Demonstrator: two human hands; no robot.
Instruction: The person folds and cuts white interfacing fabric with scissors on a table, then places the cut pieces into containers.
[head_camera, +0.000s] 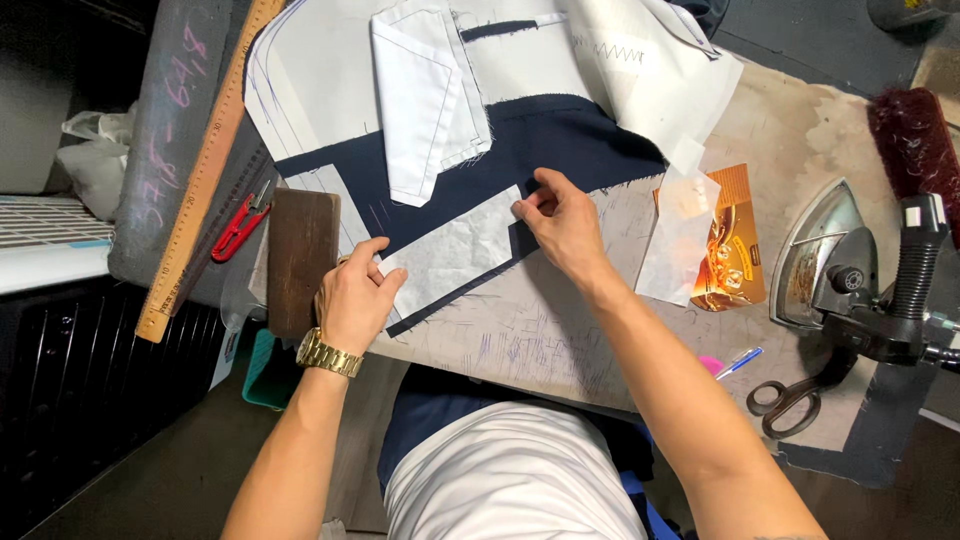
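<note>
Both hands pin a white strip on navy cloth at the table's middle.
The left hand (358, 300) pinches the strip (455, 250) at one end, the right hand (562, 222) pinches the other; uneven pull could skew it on the cloth (560, 145).

Orange packet (735, 250) beside iron (825, 255)

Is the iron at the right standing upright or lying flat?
Tipped up: the iron shows its shiny metal underside to the camera, not pressed against the table.
</note>
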